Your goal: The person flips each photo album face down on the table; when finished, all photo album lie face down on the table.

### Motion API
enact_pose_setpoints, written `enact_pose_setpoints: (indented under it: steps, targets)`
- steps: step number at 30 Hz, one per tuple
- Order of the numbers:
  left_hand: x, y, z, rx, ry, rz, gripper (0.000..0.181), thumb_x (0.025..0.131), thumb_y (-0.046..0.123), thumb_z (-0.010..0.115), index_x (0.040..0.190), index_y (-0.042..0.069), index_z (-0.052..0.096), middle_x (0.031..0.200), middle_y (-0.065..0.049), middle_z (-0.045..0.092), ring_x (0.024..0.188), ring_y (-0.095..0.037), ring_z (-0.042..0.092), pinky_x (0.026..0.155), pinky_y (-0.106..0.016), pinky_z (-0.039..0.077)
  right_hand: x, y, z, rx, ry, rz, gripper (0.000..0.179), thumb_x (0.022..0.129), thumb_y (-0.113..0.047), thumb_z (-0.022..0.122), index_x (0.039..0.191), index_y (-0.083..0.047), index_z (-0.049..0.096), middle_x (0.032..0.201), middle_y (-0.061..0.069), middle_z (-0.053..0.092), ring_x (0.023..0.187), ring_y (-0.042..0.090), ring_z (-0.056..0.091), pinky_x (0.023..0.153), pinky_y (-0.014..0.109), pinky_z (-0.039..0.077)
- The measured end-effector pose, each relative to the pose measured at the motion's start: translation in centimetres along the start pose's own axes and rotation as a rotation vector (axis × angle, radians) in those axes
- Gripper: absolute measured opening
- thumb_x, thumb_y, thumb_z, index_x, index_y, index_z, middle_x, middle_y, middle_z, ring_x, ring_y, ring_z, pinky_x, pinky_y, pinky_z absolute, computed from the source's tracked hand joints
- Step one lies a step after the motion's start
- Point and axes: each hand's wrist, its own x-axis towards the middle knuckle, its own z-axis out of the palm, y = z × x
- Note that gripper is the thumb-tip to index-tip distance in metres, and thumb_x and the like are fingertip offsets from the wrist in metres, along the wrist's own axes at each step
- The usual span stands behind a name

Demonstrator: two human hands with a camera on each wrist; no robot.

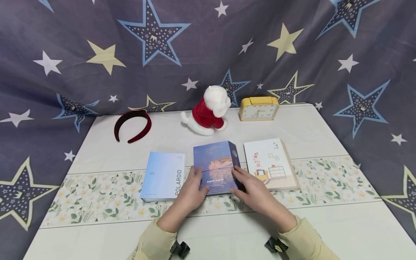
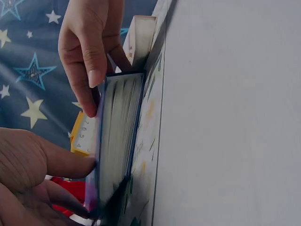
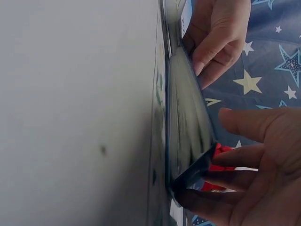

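A photo album [image 1: 216, 164] with a sea-and-cliff cover lies between both hands, its dark spine on the right. My left hand [image 1: 192, 187] grips its lower left side, thumb at the cover's edge and fingers along the side. My right hand [image 1: 251, 188] touches the spine with spread fingers. In the right wrist view, the thumb [image 3: 230, 118] stands apart from the cover, and the fingers [image 3: 235, 179] reach the spine. The album's page edges [image 2: 120, 136] face the left wrist camera. A pale blue Polaroid album [image 1: 164, 177] lies beside my left hand.
An album with a drawn room [image 1: 268, 162] lies right of the photo album. Further back are a dark red headband [image 1: 143, 135], a white plush toy in red clothing [image 1: 204, 112] and a yellow clock [image 1: 259, 110]. A star-patterned cloth [image 1: 208, 43] hangs behind the table [image 1: 107, 234].
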Motion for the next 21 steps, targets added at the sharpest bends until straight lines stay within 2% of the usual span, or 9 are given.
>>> enact_pose_setpoints:
  steps: [4,10,16,21]
  targets:
    - [-0.2,0.0,-0.2,0.042,0.006,-0.006,0.068,0.091,0.016,0.068,0.142,-0.014,0.036,0.154,-0.036,0.014,0.139,-0.047,0.026,0.109,-0.053,0.031,0.1,-0.6,0.1,-0.001,0.039,-0.046,0.062,0.09,-0.024,0.071,0.141,0.003,0.048,0.145,0.022,0.045,0.13,0.04,0.045,0.105,0.052,0.037]
    - [-0.6,-0.1,-1.1,0.044,0.026,0.054,0.064,0.092,0.02,0.067,0.14,-0.014,0.041,0.155,-0.033,0.015,0.141,-0.046,0.022,0.109,-0.056,0.029,0.5,-1.6,0.2,0.022,0.069,-0.148,0.058,0.09,-0.026,0.071,0.138,0.001,0.053,0.142,0.019,0.05,0.13,0.037,0.047,0.104,0.052,0.039]
    - [-1.1,-0.6,-3.0,0.054,0.068,0.058,0.066,0.093,0.022,0.065,0.143,-0.013,0.038,0.154,-0.032,0.019,0.143,-0.047,0.014,0.111,-0.059,0.02,1.4,-2.6,0.6,0.123,-0.042,-0.204,0.059,0.093,-0.03,0.067,0.141,0.0,0.05,0.144,0.017,0.049,0.133,0.033,0.045,0.107,0.048,0.037]
    - [-1.5,-1.9,-4.7,0.108,0.1,0.003,0.07,0.094,0.024,0.064,0.146,-0.011,0.032,0.155,-0.032,0.015,0.144,-0.048,0.008,0.112,-0.059,0.014,2.3,-3.2,1.1,0.205,-0.135,-0.222,0.062,0.095,-0.035,0.064,0.144,-0.002,0.046,0.146,0.017,0.046,0.136,0.031,0.041,0.109,0.046,0.034]
